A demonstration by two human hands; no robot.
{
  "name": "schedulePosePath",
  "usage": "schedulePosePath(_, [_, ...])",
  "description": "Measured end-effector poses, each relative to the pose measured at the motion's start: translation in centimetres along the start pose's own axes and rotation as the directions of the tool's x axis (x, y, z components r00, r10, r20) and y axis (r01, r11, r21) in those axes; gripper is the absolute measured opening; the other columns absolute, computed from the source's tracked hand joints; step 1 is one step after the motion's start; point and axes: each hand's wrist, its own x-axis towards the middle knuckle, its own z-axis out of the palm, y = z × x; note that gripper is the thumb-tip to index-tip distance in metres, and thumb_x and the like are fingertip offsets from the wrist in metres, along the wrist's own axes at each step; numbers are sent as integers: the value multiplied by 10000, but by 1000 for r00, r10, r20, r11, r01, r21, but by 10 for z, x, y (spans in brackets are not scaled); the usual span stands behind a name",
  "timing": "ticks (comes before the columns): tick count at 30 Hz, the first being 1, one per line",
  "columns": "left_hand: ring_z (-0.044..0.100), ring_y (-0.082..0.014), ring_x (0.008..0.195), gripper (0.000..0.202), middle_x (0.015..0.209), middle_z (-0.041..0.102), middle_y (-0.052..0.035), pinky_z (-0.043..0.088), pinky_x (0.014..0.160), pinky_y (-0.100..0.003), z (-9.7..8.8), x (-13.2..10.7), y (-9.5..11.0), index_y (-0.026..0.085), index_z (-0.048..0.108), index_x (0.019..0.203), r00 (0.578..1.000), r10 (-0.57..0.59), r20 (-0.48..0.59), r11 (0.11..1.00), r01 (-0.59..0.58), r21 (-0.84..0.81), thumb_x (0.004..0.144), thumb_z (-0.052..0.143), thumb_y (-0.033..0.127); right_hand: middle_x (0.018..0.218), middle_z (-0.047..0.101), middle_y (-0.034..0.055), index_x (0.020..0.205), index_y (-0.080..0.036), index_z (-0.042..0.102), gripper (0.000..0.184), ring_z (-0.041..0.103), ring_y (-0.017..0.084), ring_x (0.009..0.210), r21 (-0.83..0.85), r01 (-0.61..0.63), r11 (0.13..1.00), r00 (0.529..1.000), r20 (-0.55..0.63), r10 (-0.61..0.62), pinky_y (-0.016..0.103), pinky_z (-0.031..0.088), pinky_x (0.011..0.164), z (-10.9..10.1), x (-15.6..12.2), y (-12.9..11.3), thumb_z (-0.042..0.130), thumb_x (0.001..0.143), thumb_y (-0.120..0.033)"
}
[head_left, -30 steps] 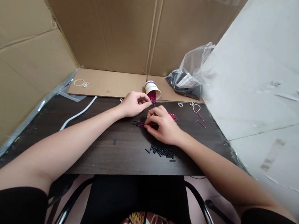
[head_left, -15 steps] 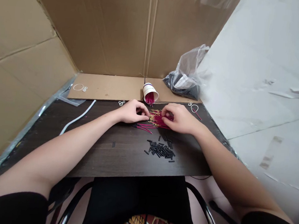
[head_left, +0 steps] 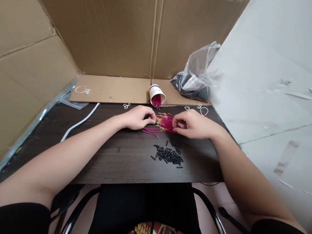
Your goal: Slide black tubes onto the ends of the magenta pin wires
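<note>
A bundle of thin magenta wires (head_left: 167, 123) with gold-coloured ends lies flat on the dark table. My left hand (head_left: 141, 118) is at the bundle's left end, thumb and fingers pinched by the gold tips; what is between them is too small to make out. At the other side, my right hand (head_left: 192, 124) has its fingers curled closed on the wires and hides their right part. A few separate magenta wires (head_left: 152, 132) lie just in front, partly under my left hand. Nearer me is a loose pile of short black tubes (head_left: 169, 155).
A white paper cup (head_left: 156, 90) lies tipped over with more magenta wires inside. Behind it on the right sits a clear plastic bag (head_left: 194, 82) of black pieces. White rubber bands (head_left: 126, 106) and a pale tube (head_left: 79, 122) lie about. Cardboard walls (head_left: 112, 28) enclose the table.
My right hand has moved slightly right, uncovering more of the wire bundle and a white band behind it. My left hand stays almost in place. The camera view has shifted a little.
</note>
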Motion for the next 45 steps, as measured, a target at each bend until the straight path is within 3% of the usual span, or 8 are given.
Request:
schedulePosePath(3, [632, -187, 807, 174, 939, 775, -71, 462, 763, -335, 0, 0, 0, 167, 773, 965, 1000, -29, -1, 999, 29, -30, 987, 699, 323, 736, 649, -10, 839, -186, 724, 74, 526, 129, 647, -40, 8, 999, 998, -68, -11, 305, 387, 669, 8, 5, 3, 747, 907, -169])
schedulePosePath(11, [696, -184, 851, 154, 929, 783, -80, 528, 846, -347, 3, 6, -6, 160, 697, 923, 992, -91, -86, 948, 60, -312, 1001, 683, 293, 765, 692, 16, 852, -174, 740, 85, 549, 139, 671, -36, -13, 999, 999, 49, 15, 310, 380, 682, 10, 5, -7, 721, 936, -175])
schedulePosePath(19, [786, -224, 961, 218, 1075, 858, -116, 600, 937, -391, 4, 4, 2, 166, 856, 1112, 990, -105, -93, 930, 65, -362, 930, 807, 275, 900, 752, 78, 892, -189, 735, 138, 622, 190, 758, -217, -119, 969, 983, 111, 145, 334, 374, 691, 16, 4, -11, 657, 1006, -188])
schedulePosePath(25, [784, -225, 953, 196, 1050, 861, -110, 606, 950, -403, 6, 4, 1, 173, 877, 1060, 988, -94, -122, 941, 48, -335, 933, 820, 311, 904, 707, 98, 879, -199, 609, 177, 574, 209, 747, -287, -74, 955, 996, 34, 87, 361, 361, 688, 20, 0, -13, 597, 1055, -221])
schedulePosePath(29, [770, -211, 909, 188, 1014, 855, -100, 601, 919, -396, 8, 6, -5, 170, 863, 1046, 987, -97, -130, 934, 45, -354, 932, 812, 310, 897, 701, 68, 947, -200, 602, 115, 576, 193, 750, -142, -48, 989, 992, -125, 30, 348, 423, 723, 12, 1, -11, 565, 1056, -189])
schedulePosePath(34, [774, -204, 919, 177, 1015, 853, -98, 600, 932, -391, 9, 6, -6, 166, 851, 1059, 987, -96, -132, 918, 36, -396, 946, 794, 289, 951, 773, 50, 1158, -192, 738, 157, 661, 181, 778, 82, 22, 996, 960, -281, 2, 324, 493, 728, 15, 6, -6, 630, 1059, -245])
schedulePosePath(38, [774, -207, 917, 177, 1010, 851, -99, 606, 932, -396, 10, 6, -4, 168, 853, 1061, 985, -116, -128, 916, 56, -398, 952, 791, 292, 1015, 831, 80, 1079, -195, 819, 193, 732, 207, 858, -6, 55, 998, 937, -345, -53, 352, 523, 806, 22, 11, -3, 634, 1056, -245])
schedulePosePath(45, [771, -210, 924, 175, 1008, 851, -97, 608, 951, -403, 10, 5, -2, 169, 857, 1052, 984, -118, -135, 920, 57, -388, 946, 796, 294, 921, 814, 67, 1028, -186, 829, 207, 705, 192, 782, -79, 59, 995, 930, -358, -84, 338, 496, 747, 27, 12, 1, 623, 1028, -201])
